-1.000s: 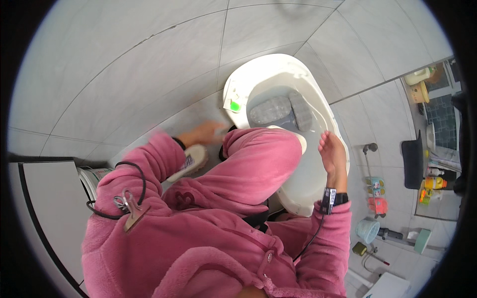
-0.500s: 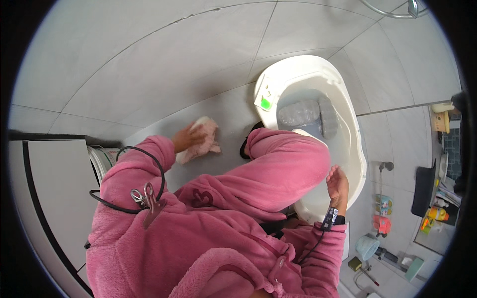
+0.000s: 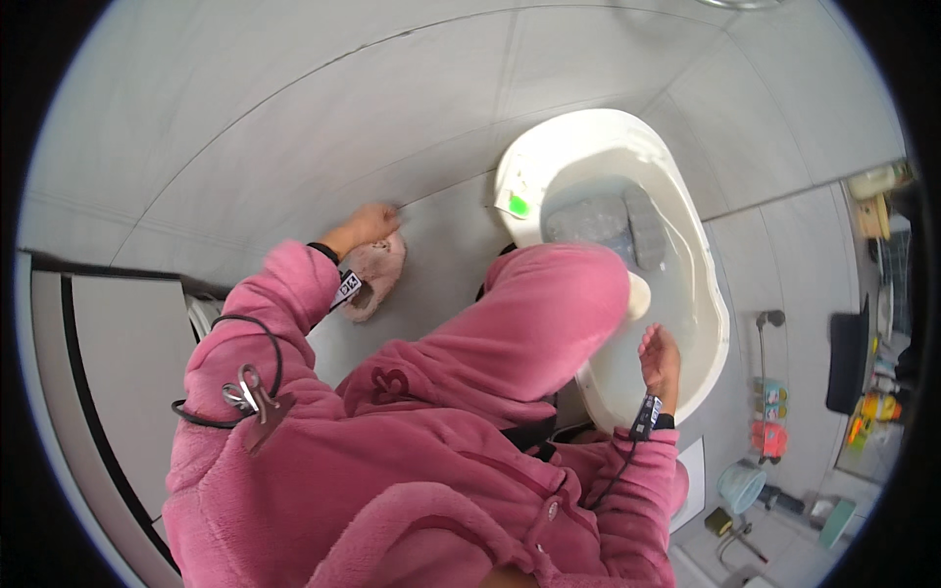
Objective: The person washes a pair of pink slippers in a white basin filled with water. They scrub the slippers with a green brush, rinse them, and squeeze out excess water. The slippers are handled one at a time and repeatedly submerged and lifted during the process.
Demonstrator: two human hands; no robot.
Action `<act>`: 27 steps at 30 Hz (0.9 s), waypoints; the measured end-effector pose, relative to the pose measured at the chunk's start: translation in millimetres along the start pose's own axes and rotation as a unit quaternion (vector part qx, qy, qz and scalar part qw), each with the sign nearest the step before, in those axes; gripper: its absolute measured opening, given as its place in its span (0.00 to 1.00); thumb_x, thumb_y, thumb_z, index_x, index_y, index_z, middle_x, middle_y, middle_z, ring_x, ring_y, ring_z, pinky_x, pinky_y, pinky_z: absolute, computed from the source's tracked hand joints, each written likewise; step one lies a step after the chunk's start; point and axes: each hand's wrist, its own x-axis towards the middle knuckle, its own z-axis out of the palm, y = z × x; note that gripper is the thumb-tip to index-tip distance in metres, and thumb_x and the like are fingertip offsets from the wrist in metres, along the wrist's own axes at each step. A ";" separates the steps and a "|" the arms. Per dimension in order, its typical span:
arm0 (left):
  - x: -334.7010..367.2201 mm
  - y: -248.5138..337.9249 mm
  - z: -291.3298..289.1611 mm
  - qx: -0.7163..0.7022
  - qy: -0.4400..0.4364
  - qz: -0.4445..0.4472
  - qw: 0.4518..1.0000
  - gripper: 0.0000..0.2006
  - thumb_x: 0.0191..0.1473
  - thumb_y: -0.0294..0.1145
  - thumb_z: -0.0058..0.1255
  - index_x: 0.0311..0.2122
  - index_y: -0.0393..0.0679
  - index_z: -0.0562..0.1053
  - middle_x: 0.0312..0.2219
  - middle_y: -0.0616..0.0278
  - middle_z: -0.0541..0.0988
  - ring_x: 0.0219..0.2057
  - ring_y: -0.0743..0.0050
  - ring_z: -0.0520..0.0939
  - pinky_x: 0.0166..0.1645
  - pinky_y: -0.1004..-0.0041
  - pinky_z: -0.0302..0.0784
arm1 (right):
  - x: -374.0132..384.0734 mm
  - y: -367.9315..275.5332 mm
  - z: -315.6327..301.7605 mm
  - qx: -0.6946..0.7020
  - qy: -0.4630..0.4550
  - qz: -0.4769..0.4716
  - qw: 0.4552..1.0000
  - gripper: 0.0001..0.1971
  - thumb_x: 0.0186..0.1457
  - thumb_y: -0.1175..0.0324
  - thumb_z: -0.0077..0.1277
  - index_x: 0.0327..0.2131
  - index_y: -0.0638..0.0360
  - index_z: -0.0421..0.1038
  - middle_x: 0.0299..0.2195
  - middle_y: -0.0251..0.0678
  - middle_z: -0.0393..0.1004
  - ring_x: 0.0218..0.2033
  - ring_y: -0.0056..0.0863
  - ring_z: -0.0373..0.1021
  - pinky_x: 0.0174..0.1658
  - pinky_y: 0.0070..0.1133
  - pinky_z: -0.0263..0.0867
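Head view: pale grey tiled wall point(image 3: 294, 127) curves across the upper half of the frame. Below it, the person's pink fleece clothing point(image 3: 363, 490) fills the lower middle, one bent knee reaching the near edge of the tub. That white tub point(image 3: 603, 125), right of centre, holds water and two greyish, rounded shapes point(image 3: 645, 230) lying side by side in its upper part. A grey cabinet point(image 3: 132, 343) with a dark edge stands at the left of the frame. Grey floor point(image 3: 446, 235) shows between the wall and the knee.

On that floor, left of centre, lies a pink fluffy slipper point(image 3: 384, 265), its opening toward the lower left. The left hand point(image 3: 371, 224) is at the slipper's upper end, fingers bent and blurred; whether they grip it or only touch it, I cannot tell. The right hand point(image 3: 660, 359) hangs over the lower part of the tub, its fingers close together, loosely extended and slightly curved.

A light blue bucket point(image 3: 742, 484) sits in the lower right. A metal clip point(image 3: 252, 394) hangs at the left sleeve, near a black cord. Smallest is a bright green patch point(image 3: 519, 206) on the tub's upper left rim.
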 end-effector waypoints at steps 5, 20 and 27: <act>-25.7 211.3 -57.4 -0.296 0.046 0.194 0.934 0.22 0.64 0.43 0.50 0.56 0.41 0.73 0.43 0.62 0.81 0.43 0.76 0.79 0.51 0.74 0.74 | 36.5 49.3 -87.9 0.010 0.107 0.046 0.993 0.07 0.62 0.63 0.51 0.35 0.55 0.71 0.27 0.32 0.75 0.27 0.25 0.72 0.29 0.22 0.68; -4.7 472.8 244.9 -0.163 -0.227 0.271 0.921 0.24 0.58 0.44 0.51 0.56 0.40 0.74 0.48 0.49 0.79 0.51 0.59 0.79 0.57 0.60 0.72 | 97.5 141.5 -105.2 -0.124 0.257 0.036 0.958 0.17 0.52 0.64 0.54 0.42 0.65 0.76 0.32 0.39 0.79 0.27 0.30 0.75 0.33 0.26 0.72; 88.4 380.9 318.6 0.223 0.001 0.251 0.942 0.47 0.46 0.51 0.61 0.69 0.52 0.53 0.66 0.39 0.54 0.68 0.36 0.52 0.69 0.47 0.52 | 136.2 176.5 -122.2 -0.388 0.405 -0.018 0.828 0.22 0.52 0.57 0.51 0.48 0.60 0.76 0.45 0.50 0.78 0.50 0.45 0.73 0.58 0.37 0.64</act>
